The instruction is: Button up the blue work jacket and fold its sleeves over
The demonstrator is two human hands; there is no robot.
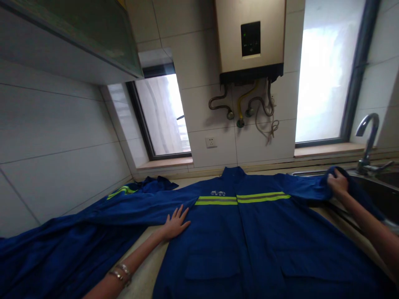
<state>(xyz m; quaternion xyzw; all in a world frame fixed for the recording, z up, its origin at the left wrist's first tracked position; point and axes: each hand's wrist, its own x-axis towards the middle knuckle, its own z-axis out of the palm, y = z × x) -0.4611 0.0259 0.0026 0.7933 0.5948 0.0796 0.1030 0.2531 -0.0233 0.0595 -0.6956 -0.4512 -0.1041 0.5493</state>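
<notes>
A blue work jacket [215, 232] with yellow-and-grey reflective stripes across the chest lies spread front side up on the counter. My left hand [176, 224] rests flat on it near the armpit of the sleeve on the left, fingers spread. At the right, my right hand [338, 183] is closed around the cloth of the other sleeve [307, 185], beside the sink. That sleeve's end hangs over toward the basin, partly hidden by my hand and forearm. The sleeve on the left stretches out over more blue cloth.
More blue clothing [77, 253] with a yellow stripe is heaped at the left wall. A sink [358, 176] with a curved faucet [370, 128] is at the right. A water heater [252, 37] with hoses hangs on the tiled wall, and a cabinet [77, 41] juts out at upper left.
</notes>
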